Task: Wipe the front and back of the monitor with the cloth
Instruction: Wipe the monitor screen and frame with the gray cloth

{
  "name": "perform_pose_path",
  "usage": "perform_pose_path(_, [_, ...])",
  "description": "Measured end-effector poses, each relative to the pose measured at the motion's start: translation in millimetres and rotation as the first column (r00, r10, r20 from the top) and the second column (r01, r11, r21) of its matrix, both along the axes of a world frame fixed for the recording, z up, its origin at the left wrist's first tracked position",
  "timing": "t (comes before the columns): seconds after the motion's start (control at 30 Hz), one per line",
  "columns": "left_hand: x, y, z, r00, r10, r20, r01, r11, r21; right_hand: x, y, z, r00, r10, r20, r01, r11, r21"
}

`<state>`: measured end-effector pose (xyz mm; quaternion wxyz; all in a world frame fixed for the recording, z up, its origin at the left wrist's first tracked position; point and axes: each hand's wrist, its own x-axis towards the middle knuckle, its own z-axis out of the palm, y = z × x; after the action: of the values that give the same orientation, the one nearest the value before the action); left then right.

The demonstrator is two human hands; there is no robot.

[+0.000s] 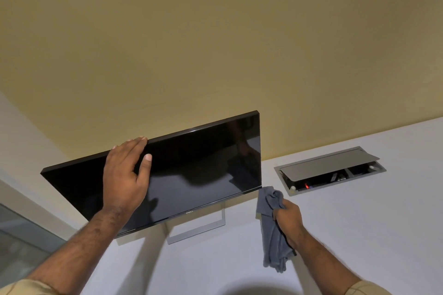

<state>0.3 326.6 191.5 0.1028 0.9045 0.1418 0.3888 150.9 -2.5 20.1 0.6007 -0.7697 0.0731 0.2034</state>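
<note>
The left hand (124,177) holds the monitor (191,170) top with straight fingers, the right hand (288,219) grips the cloth (272,230) beside its corner, so wiping seems not yet done.

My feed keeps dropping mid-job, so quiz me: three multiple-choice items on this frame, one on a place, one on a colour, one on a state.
1. Where is the left hand?
A. on the monitor's top edge
B. flat on the desk
C. on the desk's cable box

2. What colour is the cloth?
A. white
B. grey
C. yellow

3. What state is the monitor screen in?
A. showing a picture
B. cracked across
C. dark, with reflections

Answers:
1 A, the fingers lie over the top edge and the thumb on the screen.
2 B, the cloth bunched in the right hand is grey.
3 C, the screen is black and only mirrors the room.
</note>
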Motion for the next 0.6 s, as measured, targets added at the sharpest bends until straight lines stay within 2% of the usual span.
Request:
perform_pose_path(0.13, [-1.3, -0.2, 2.2, 0.999, -0.003, -0.042, 0.003, 1.0, 0.005, -21.4, -10.4, 14.9, 0.988, -0.093, -0.123, 0.111, 0.983, 0.149])
perform_pose_path(0.33, [-12.8, -7.9, 11.6, 0.987, -0.013, -0.159, 0.015, 1.0, 0.011, -46.8, -14.7, 43.3, 0.988, 0.003, -0.156, 0.06, 0.917, 0.395])
perform_pose_path(0.43, [-28.0, -26.1, 10.0, 0.998, -0.007, -0.064, 0.007, 1.0, 0.0, -60.2, -7.3, 54.8, 0.986, 0.023, -0.167, 0.06, 0.877, 0.477])
perform_pose_path(0.5, [-43.1, -50.5, -3.1, 0.998, -0.061, 0.019, 0.063, 0.994, -0.093, -69.3, 0.4, 62.1, 0.986, 0.051, -0.159, 0.039, 0.855, 0.517])
perform_pose_path(0.57, [-57.4, -84.2, -23.6, 0.992, -0.128, 0.009, 0.123, 0.931, -0.343, -79.3, 10.7, 68.6, 0.987, 0.081, -0.142, 0.009, 0.838, 0.545])
perform_pose_path(0.6, [-62.9, -101.6, -33.7, 0.987, -0.161, -0.022, 0.129, 0.858, -0.498, -84.6, 16.7, 71.2, 0.987, 0.094, -0.13, -0.005, 0.831, 0.556])
